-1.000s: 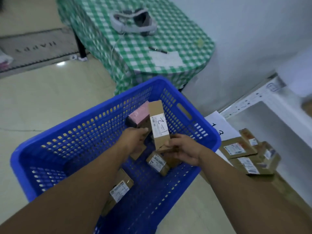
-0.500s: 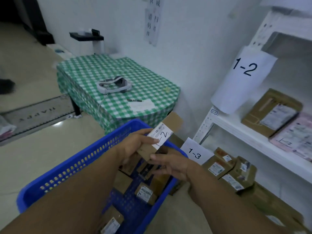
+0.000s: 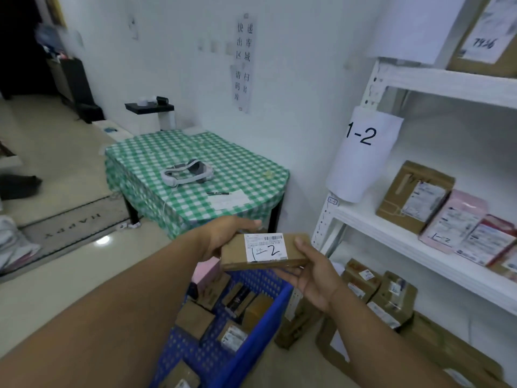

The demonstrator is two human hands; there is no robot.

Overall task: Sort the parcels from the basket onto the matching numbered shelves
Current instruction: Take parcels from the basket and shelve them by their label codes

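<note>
A long, flat brown cardboard parcel (image 3: 264, 252) is now held level in the air above the blue basket (image 3: 260, 326). 1 second ago it stood on end down inside the basket. It has since been lifted clear and turned label-up. The view has also risen from the basket to the shelving on the right.

The left hand (image 3: 223, 236) grips the parcel's left end, fingers curled round the far edge. The right hand (image 3: 313, 271) cups the right end from below, thumb pressed on top.

The parcel's white paper label shows a barcode and a handwritten "1-2". A curling white paper sign (image 3: 363, 152) printed "1-2" hangs on the shelf post. So the match looks settled, and placing the parcel on that shelf (image 3: 391, 236) is probably next.

The basket is rigid plastic with perforated lattice walls and still holds several small cardboard boxes and a pink box (image 3: 205, 270). The shelf is smooth white board on punched metal uprights. It already carries a squat brown carton (image 3: 414, 196) and a glossy pink mailer bag (image 3: 453, 219).
</note>
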